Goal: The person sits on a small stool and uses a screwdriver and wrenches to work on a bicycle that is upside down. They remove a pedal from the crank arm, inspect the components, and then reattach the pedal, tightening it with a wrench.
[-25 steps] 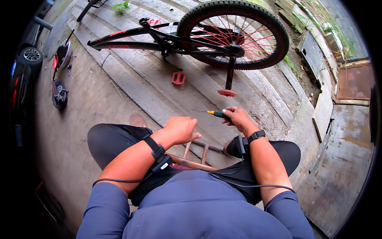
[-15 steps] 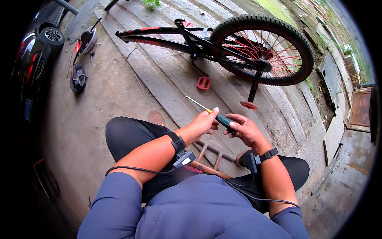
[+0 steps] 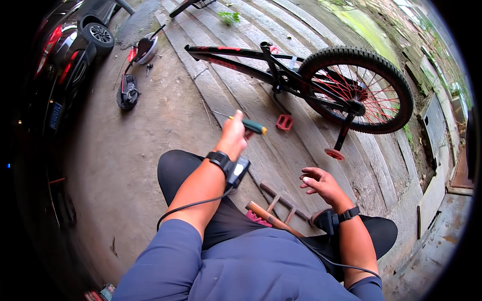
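In my left hand (image 3: 233,134) is a screwdriver, its dark green handle (image 3: 254,126) with a yellow end sticking out to the right. Its thin shaft points left and looks a little blurred. My right hand (image 3: 322,185) is apart from it, low on the right, with loosely bent fingers and nothing in them. Beyond both hands a black and red bicycle frame (image 3: 233,62) lies on its side, with a knobby rear tyre (image 3: 400,115) and red spokes. A red pedal (image 3: 284,122) is beyond my hands; another red pedal (image 3: 334,154) sits on the near crank.
Below my hands, between my legs, is a wooden frame (image 3: 273,219) with crossbars. At the far left lie a black strapped object (image 3: 128,93) and a white rounded thing (image 3: 146,51). A dark car (image 3: 75,55) stands at the left edge. Long stone slabs (image 3: 301,155) cover the ground.
My left hand has moved away to the left with the screwdriver. My right hand has come off the handle and dropped lower right. The whole view has shifted, so the bicycle appears further right and lower.
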The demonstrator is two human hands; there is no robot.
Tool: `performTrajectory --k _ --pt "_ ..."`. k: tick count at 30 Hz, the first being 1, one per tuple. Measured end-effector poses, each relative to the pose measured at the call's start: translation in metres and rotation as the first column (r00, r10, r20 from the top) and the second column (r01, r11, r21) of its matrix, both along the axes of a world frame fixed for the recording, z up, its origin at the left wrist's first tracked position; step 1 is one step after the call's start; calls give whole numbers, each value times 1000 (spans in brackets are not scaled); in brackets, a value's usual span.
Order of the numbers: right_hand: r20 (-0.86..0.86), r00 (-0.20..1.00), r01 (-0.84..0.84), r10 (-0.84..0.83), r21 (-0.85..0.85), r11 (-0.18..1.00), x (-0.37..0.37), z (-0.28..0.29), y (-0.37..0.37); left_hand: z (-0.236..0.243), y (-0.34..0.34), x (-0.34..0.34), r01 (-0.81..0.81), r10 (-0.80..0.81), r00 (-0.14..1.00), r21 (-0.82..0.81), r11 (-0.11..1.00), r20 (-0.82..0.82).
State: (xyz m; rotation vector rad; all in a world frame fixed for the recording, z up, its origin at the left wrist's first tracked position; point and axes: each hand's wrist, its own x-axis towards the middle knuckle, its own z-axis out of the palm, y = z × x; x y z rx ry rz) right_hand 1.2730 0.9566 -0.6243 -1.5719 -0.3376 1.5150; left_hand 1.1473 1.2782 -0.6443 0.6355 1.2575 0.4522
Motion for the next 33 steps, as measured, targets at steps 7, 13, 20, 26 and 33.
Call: performTrajectory --k 7,13,20,26,33 --pt "33 999 -11 10 28 1000 -5 14 3 101 165 -74 -596 510 775 163 786 374" --pt "91 976 -198 197 8 980 -27 23 9 102 112 -77 -389 297 884 215 896 362" --pt "80 964 -259 253 73 963 -49 66 -8 107 47 -29 6 -98 971 389 921 219" --pt "198 980 -11 -5 80 997 -13 128 -33 108 28 -18 165 -247 962 474 865 115" --pt "262 964 -35 44 -38 999 -13 154 -76 106 29 -17 200 -284 954 508 838 93"
